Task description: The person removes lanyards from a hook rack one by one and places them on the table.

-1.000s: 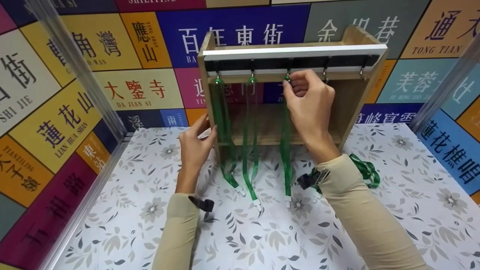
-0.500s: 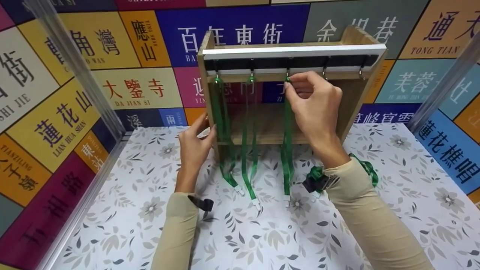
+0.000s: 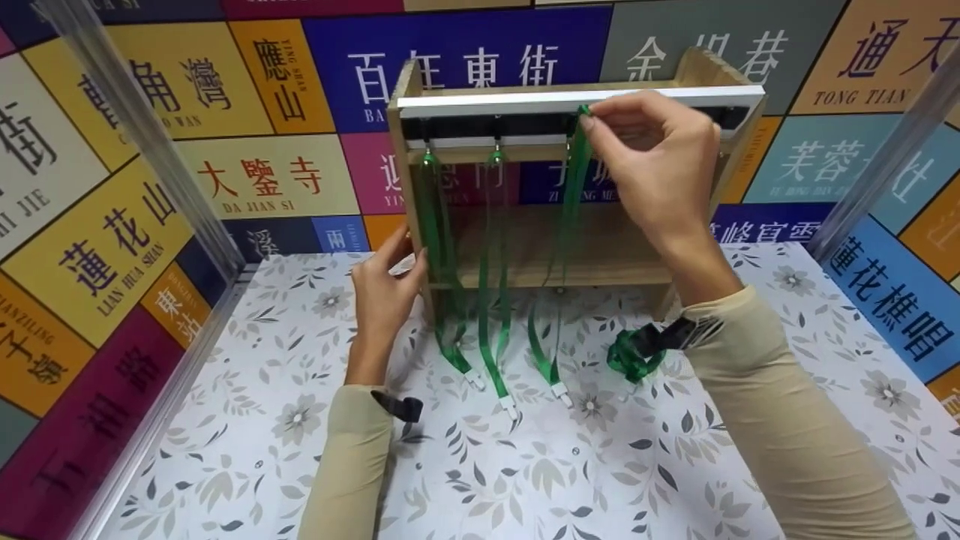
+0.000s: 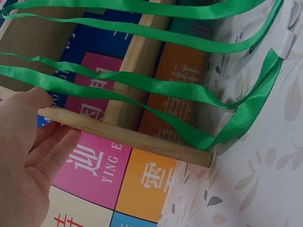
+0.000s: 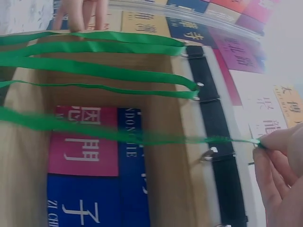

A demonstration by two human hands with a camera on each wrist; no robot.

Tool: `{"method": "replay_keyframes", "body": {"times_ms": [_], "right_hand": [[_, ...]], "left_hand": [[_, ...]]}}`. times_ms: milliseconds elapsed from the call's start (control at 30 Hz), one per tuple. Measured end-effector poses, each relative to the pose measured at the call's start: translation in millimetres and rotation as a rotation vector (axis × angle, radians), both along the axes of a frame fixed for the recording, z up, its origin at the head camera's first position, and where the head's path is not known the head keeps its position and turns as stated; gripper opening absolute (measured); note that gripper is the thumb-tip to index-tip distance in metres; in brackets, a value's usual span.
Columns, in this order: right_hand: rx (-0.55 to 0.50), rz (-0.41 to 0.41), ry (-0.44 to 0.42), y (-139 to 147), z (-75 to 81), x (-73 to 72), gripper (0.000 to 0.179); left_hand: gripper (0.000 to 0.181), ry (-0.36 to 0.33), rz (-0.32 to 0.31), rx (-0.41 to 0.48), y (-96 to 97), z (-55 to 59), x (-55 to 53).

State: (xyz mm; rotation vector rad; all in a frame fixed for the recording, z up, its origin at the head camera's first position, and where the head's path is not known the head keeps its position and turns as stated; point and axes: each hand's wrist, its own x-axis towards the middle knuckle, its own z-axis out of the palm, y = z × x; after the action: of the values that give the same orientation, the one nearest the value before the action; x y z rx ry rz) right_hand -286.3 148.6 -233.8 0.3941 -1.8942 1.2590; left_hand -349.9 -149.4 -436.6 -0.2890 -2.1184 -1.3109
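Observation:
My right hand [image 3: 664, 165] pinches the top of the third green lanyard [image 3: 576, 176] between thumb and forefinger, up in front of the black hook strip [image 3: 532, 126]. In the right wrist view this lanyard is pulled past its metal hook [image 5: 207, 154], which appears free of it. Its lower end, with a white clip [image 3: 560, 393], hangs near the tabletop. Two more green lanyards, the first [image 3: 442, 255] and second [image 3: 484, 300], hang from hooks to the left. My left hand [image 3: 386, 289] grips the side panel [image 4: 128, 137] of the wooden rack [image 3: 600, 274], thumb and fingers on opposite faces.
A bunched green lanyard [image 3: 630, 364] lies on the flower-patterned tabletop [image 3: 480, 480], partly behind the right wrist strap. Behind the rack stands a wall [image 3: 270, 176] of coloured sign panels. A clear upright edge [image 3: 150, 142] runs along the left.
My right hand has risen from hook height, lifting the third lanyard's top above its hook. That lanyard's clip end has swung left. My left hand keeps its place on the rack.

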Motion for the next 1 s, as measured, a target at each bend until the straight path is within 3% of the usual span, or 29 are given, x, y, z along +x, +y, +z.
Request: {"method": "replay_keyframes", "body": {"times_ms": [500,800,1000], "right_hand": [[-0.093,0.078,0.053,13.2,2.1,5.7,0.011],[-0.075,0.142,-0.005,25.6,-24.8,11.7,0.014],[-0.046,0.241,0.0,34.2,-42.9,22.9,0.013]], "left_hand": [[0.051,0.009,-0.015,0.02,-0.7,-1.4,-0.4],[0.05,0.026,-0.019,0.014,-1.1,-1.4,-0.7],[0.051,0.021,-0.026,0.022,-1.7,-1.4,-0.8]]}}
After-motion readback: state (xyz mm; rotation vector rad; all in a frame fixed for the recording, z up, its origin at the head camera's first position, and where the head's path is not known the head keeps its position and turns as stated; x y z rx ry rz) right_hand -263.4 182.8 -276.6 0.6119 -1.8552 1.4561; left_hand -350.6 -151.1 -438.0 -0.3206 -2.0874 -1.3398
